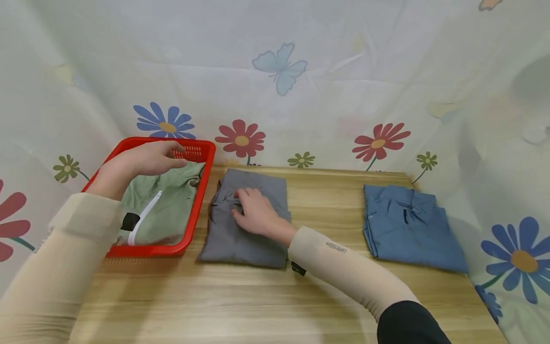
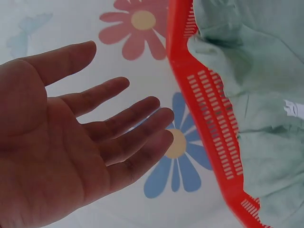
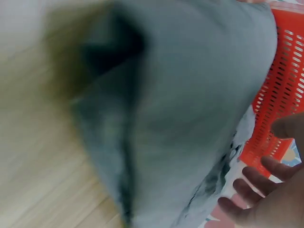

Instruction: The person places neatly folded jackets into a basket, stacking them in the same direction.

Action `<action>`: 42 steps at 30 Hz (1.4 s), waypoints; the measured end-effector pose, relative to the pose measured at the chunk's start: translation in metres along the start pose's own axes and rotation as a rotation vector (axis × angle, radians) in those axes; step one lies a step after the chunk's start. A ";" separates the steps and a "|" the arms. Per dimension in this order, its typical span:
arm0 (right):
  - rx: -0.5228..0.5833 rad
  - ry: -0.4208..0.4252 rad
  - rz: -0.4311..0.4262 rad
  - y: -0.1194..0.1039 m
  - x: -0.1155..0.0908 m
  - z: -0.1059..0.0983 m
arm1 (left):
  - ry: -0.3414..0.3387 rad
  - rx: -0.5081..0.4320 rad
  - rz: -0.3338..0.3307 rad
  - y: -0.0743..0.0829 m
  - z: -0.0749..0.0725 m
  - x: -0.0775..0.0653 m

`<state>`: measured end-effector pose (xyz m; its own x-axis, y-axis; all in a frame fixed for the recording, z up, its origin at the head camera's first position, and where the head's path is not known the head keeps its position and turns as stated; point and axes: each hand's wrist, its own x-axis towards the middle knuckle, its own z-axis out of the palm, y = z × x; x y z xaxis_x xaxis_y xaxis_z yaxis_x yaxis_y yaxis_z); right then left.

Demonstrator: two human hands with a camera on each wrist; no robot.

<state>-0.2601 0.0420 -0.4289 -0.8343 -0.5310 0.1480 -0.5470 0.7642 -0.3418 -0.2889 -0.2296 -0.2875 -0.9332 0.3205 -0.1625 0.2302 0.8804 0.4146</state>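
Note:
My left hand (image 1: 152,157) hovers over the far part of a red plastic basket (image 1: 199,210), its fingers loosely spread and holding nothing. In the basket lies a folded light green garment (image 1: 174,200) with a white zipper and a black patch. To the right of the basket, a folded grey garment (image 1: 249,248) lies flat on the wooden table. My right hand (image 1: 258,210) is over the grey garment in the head view, fingers slightly bent. The right wrist view shows those fingers (image 3: 259,180) spread apart, with nothing between them, near the garment's edge.
A folded blue garment (image 1: 408,229) lies at the right side of the wooden table (image 1: 240,306). A white cloth (image 1: 326,95) printed with flowers and a butterfly hangs behind the table and along both sides. A small black tag (image 1: 298,268) shows beside the right sleeve.

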 end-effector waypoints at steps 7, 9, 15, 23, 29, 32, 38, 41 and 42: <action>-0.120 -0.163 0.087 0.018 -0.018 0.005 | 0.001 0.015 0.010 0.010 0.010 0.000; -0.107 -0.200 0.091 0.023 -0.020 0.007 | -0.002 0.011 0.003 0.012 0.012 -0.001; -0.096 -0.227 0.052 0.034 -0.021 0.007 | -0.003 0.002 0.004 0.017 0.015 -0.002; -0.106 -0.243 0.049 0.052 -0.031 0.003 | -0.007 -0.007 0.026 0.028 0.022 -0.003; -0.078 -0.245 0.056 0.066 -0.045 -0.006 | -0.010 0.005 0.080 0.040 0.028 -0.003; -0.060 -0.241 0.056 0.072 -0.052 -0.009 | 0.003 0.015 0.116 0.046 0.031 -0.004; -0.038 -0.236 0.072 0.080 -0.063 -0.013 | -0.019 0.007 0.120 0.061 0.036 -0.009; -0.029 -0.239 0.089 0.080 -0.068 -0.018 | -0.030 -0.010 0.147 0.067 0.043 -0.010; -0.026 -0.238 0.095 0.080 -0.070 -0.019 | -0.028 -0.016 0.164 0.070 0.047 -0.009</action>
<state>-0.2471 0.1471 -0.4489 -0.8442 -0.5251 -0.1075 -0.4707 0.8223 -0.3196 -0.2514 -0.1550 -0.2988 -0.8753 0.4694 -0.1158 0.3745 0.8098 0.4516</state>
